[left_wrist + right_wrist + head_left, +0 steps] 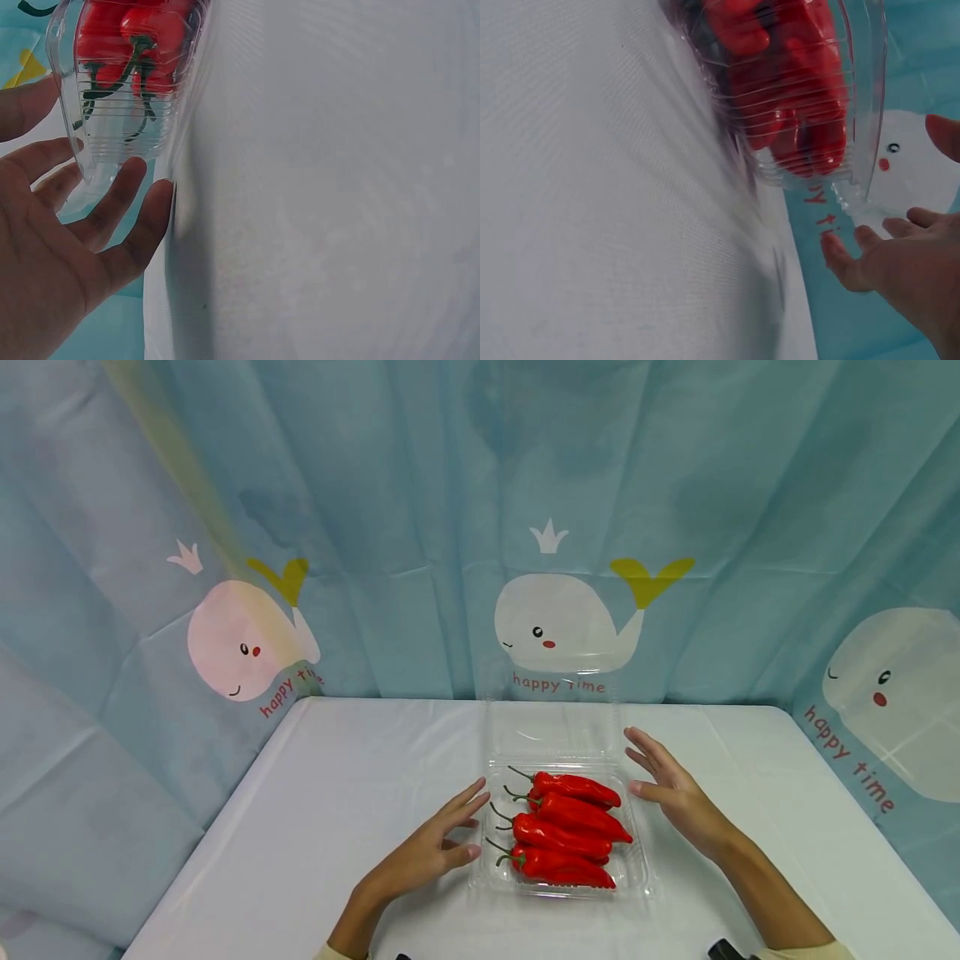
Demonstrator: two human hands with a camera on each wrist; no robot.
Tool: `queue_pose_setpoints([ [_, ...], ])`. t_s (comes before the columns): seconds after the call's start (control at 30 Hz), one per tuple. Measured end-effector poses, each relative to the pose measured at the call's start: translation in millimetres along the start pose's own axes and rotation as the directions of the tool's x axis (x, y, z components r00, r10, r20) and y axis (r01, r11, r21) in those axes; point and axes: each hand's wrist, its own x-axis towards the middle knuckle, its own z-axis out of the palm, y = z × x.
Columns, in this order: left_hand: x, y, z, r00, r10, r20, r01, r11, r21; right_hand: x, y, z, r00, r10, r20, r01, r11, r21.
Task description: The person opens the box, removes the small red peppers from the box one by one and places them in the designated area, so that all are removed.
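Observation:
A clear plastic clamshell box [639, 870] lies on the table with its lid [551, 731] raised and tipped back behind it. Several red peppers [570, 814] with green stems fill the base, side by side, stems to the left. My left hand [435, 843] is at the box's left side, fingers spread; in the left wrist view its fingertips [133, 166] are at the end wall, though contact is hard to tell. To the right of the box, near the lid hinge, my right hand [678, 797] has loosely extended fingers and holds nothing. The right wrist view shows it apart from the base.
White cloth covers the table [360, 752]. Behind it and along both sides hangs a blue curtain [405, 527] printed with whales. A small black object [726, 950] shows by the right sleeve [810, 952] at the bottom edge.

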Motion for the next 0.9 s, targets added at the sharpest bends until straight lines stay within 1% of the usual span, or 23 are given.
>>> queue_pose_setpoints([
  [0.13,0.0,-0.1,-0.2,1.000,0.001,-0.003,-0.001,1.000,0.004,2.2,2,-2,1.000,0.003,0.015,-0.004,0.999,0.041],
  [0.27,0.1,-1.0,-0.3,1.000,0.004,-0.002,-0.004,1.000,0.006,3.6,2,-3,0.999,0.031,0.034,-0.034,0.995,0.092],
  [0.37,0.2,-1.8,-0.3,1.000,0.005,0.000,-0.005,1.000,0.008,4.1,3,-3,0.997,0.052,0.051,-0.058,0.989,0.139],
  [0.53,0.0,-2.0,-0.4,1.000,0.009,-0.001,-0.009,1.000,0.011,3.8,7,-4,0.995,0.065,0.070,-0.078,0.975,0.207],
  [0.73,-0.2,-0.7,-0.2,1.000,0.009,-0.002,-0.009,1.000,0.009,3.8,12,-3,0.994,0.082,0.078,-0.098,0.966,0.238],
  [0.9,0.5,0.0,0.3,1.000,0.011,0.001,-0.011,1.000,0.008,3.3,13,-3,0.992,0.094,0.080,-0.110,0.965,0.238],
])
